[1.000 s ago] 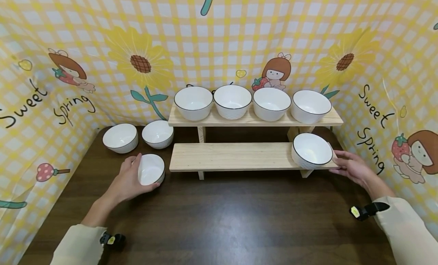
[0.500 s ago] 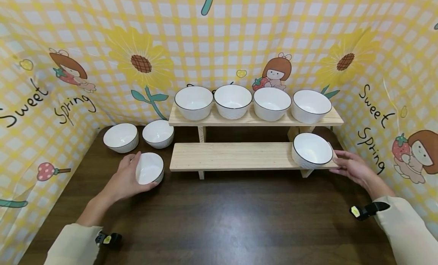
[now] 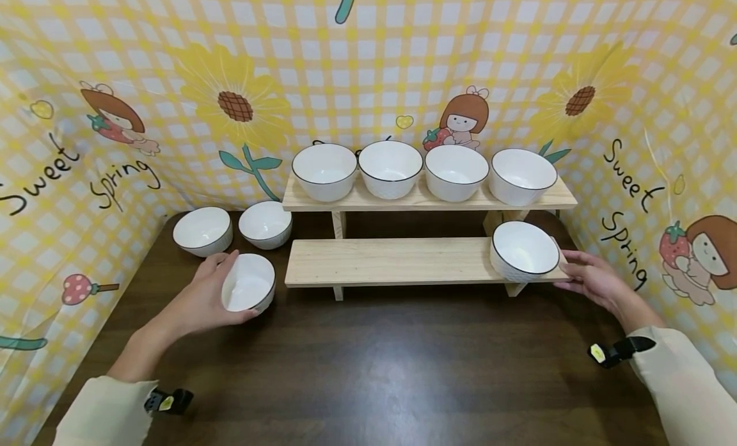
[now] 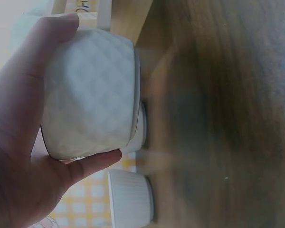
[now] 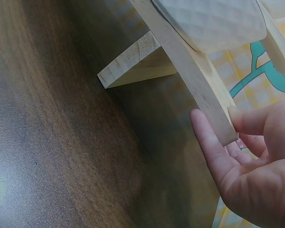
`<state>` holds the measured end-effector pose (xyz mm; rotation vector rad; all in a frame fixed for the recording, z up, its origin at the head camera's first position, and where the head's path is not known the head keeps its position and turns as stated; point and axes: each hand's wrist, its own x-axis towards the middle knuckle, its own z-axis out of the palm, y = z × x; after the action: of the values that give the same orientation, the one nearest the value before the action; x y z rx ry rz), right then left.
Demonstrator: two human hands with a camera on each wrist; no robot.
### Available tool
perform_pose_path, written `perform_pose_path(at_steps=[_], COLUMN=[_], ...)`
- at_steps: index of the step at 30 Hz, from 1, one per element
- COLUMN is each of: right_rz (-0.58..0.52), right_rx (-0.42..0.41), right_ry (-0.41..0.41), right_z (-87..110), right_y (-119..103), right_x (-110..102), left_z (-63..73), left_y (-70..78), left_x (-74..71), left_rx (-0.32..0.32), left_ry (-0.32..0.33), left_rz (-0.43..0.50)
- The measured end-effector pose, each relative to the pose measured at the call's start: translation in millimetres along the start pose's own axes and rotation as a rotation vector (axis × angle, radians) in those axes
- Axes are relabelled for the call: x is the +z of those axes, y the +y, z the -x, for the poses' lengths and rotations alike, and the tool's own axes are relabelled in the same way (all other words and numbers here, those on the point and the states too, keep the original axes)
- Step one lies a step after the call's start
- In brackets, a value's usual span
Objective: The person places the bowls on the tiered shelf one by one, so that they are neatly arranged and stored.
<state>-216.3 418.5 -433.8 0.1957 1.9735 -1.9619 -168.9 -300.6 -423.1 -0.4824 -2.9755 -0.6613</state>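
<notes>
Left hand gripped a white bowl — right hand pinched the lower shelf at one end, beside a shelved bowl.

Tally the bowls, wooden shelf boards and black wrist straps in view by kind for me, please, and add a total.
White dark-rimmed bowls: 8
Wooden shelf boards: 2
Black wrist straps: 2
Total: 12

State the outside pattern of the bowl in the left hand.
White bowl: raised diamonds, clearest in the left wrist view.
</notes>
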Motion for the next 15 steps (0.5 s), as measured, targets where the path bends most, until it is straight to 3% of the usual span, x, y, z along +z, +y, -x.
perform_pose_path(at_steps=[6,15], right_rz=[-0.004,-0.006], right_rx=[-0.001,-0.007], right_ry=[-0.006,0.0], right_z=[-0.8,-0.5], right_y=[0,1], right_x=[1,0], left_z=[0.7,-5.0], left_y=[10.3,30.3], left_x=[-9.1,-19.8], left_rx=[0.016,0.131], left_ry=[-0.027,-0.013], left_rz=[0.009,0.024])
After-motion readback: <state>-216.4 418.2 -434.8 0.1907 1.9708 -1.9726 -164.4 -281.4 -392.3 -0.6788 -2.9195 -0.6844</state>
